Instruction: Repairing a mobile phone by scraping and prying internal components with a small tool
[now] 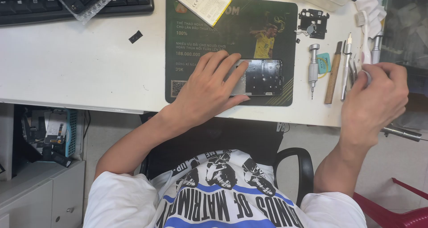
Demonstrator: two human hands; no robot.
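Observation:
My left hand (209,87) lies flat on the left end of an opened phone (263,77), pressing it onto a dark green mat (200,36). The phone's bare metal inside faces up. My right hand (376,98) is at the right of the desk, fingers curled over the lower ends of a row of tools, touching the tweezers (352,72); what it grips is hidden. A silver screwdriver (314,67), a wooden-handled tool (333,74) and a thin metal tool (346,65) lie between the phone and that hand.
A phone battery (203,2) rests on the mat's top edge. A black plastic phone part (313,22) and a white toothbrush (364,31) lie at the upper right. A black keyboard (71,2) with a plastic bag on it sits at the upper left. A small black chip (135,36) lies on the white desk (80,67).

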